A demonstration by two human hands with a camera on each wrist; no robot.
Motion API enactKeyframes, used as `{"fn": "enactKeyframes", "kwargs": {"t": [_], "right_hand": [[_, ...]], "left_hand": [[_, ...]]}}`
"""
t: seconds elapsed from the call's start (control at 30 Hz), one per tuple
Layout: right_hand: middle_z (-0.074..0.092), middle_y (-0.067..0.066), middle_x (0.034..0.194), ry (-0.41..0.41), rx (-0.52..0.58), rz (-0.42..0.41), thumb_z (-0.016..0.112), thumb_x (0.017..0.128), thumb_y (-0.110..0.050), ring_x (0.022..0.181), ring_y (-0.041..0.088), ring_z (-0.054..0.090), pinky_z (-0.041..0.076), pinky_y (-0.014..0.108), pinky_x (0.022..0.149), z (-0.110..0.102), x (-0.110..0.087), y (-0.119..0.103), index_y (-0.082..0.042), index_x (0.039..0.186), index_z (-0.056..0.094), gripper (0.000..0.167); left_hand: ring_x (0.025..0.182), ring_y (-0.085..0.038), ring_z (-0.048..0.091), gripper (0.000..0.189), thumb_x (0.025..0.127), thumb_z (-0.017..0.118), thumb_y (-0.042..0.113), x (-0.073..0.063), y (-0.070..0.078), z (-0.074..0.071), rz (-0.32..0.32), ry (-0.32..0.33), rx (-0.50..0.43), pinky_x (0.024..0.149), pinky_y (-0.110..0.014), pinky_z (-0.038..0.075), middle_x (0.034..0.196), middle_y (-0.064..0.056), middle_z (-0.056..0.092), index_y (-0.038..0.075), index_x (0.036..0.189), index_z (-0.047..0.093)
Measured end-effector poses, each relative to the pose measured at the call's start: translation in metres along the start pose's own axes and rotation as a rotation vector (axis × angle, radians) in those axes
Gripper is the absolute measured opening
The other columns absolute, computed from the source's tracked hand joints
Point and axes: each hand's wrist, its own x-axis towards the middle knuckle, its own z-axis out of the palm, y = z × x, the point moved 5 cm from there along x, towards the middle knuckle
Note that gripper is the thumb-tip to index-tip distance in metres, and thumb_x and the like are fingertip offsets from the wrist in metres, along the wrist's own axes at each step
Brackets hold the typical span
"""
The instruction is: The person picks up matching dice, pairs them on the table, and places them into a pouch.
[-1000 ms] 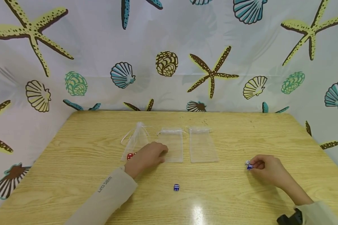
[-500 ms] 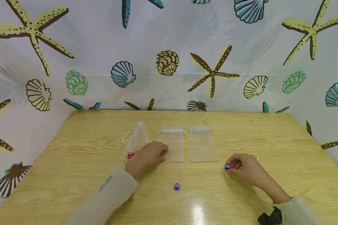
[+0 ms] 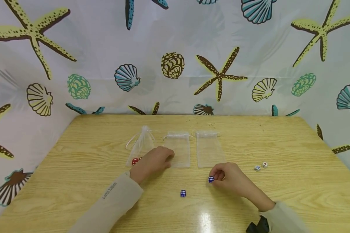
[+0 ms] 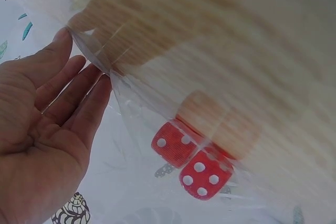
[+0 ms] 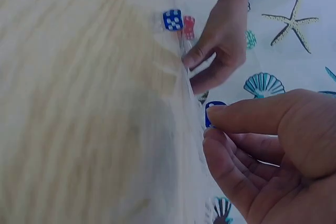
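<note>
Carried leftward across the wooden table (image 3: 75, 181), a blue die (image 3: 211, 179) now sits pinched in the right hand (image 3: 231, 181), near the second blue die (image 3: 182, 193) and just before the middle mesh pouch (image 3: 178, 149). Being a cube, it has no long axis; white pips show. Keeping the pinch firm seems wise. Flat, relaxed, the left hand (image 3: 152, 161) rests on that pouch beside the red dice (image 4: 191, 160).

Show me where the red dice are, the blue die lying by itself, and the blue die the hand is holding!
red dice (image 4: 197, 158), left wrist view, on the white-spotted faces inside the sheer bag.
lone blue die (image 3: 182, 193), head view, on its front face.
held blue die (image 3: 211, 179), head view, on the face showing beside the right hand's fingers.
</note>
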Motion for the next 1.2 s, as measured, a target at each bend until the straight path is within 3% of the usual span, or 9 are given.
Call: {"fn": "enactKeyframes", "kwargs": {"t": [0.3,0.47,0.9,1.2], "right_hand": [[0.062,-0.001,0.072,-0.046,0.049,-0.032,0.071,0.075,0.003,0.065,0.000,0.052,0.049,0.018,0.061,0.027,0.009,-0.012,-0.002,0.085,0.067,0.012],[0.062,-0.002,0.072,-0.087,0.080,-0.047,0.071,0.075,0.004,0.064,0.000,0.052,0.049,0.018,0.060,0.036,0.012,-0.020,-0.003,0.084,0.067,0.011],[0.063,-0.001,0.072,-0.159,0.113,-0.044,0.071,0.075,0.007,0.064,-0.001,0.052,0.047,0.016,0.059,0.054,0.017,-0.031,-0.002,0.082,0.067,0.012],[0.061,-0.001,0.072,-0.164,0.107,-0.043,0.071,0.075,0.007,0.064,-0.001,0.051,0.047,0.016,0.059,0.056,0.017,-0.030,-0.003,0.083,0.066,0.014]], "left_hand": [[0.065,-0.013,0.037,0.022,0.083,0.069,0.002,0.000,0.000,0.002,0.030,0.030,-0.003,0.062,-0.026,0.033,0.065,0.003,0.034,0.007,0.072,0.050],[0.065,-0.013,0.038,0.021,0.084,0.069,0.005,0.001,0.000,0.003,0.005,0.028,0.002,0.063,-0.028,0.034,0.065,0.003,0.036,0.008,0.073,0.052],[0.069,-0.016,0.045,0.010,0.083,0.070,0.005,0.001,-0.002,0.002,-0.028,0.015,0.008,0.069,-0.034,0.042,0.071,-0.001,0.053,0.005,0.082,0.060],[0.068,-0.016,0.043,0.013,0.084,0.070,0.005,0.002,-0.003,0.002,-0.034,0.013,0.007,0.067,-0.032,0.040,0.070,0.001,0.048,0.006,0.080,0.058]]}}
